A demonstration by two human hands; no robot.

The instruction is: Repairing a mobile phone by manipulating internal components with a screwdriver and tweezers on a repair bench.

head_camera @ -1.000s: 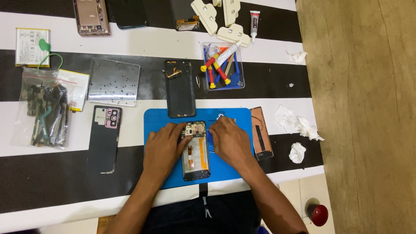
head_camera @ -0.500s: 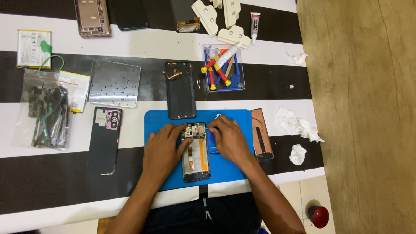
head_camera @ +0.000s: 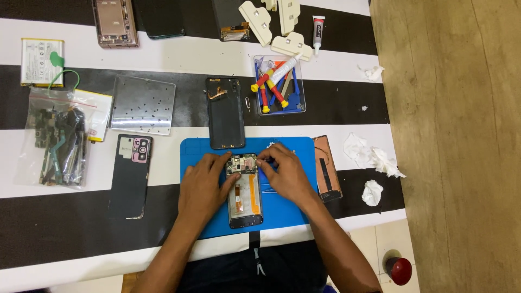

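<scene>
Fingers (head_camera: 217,165) of the left hand (head_camera: 202,187) lie spread along one side of the opened phone (head_camera: 245,190). Right hand (head_camera: 285,173) fingers pinch at its top; what they pinch is too small to tell. Its back is off, insides showing. Beyond them: striped table (head_camera: 163,54), blue mat (head_camera: 192,149), black back cover (head_camera: 224,113), tool tray (head_camera: 278,86).
</scene>
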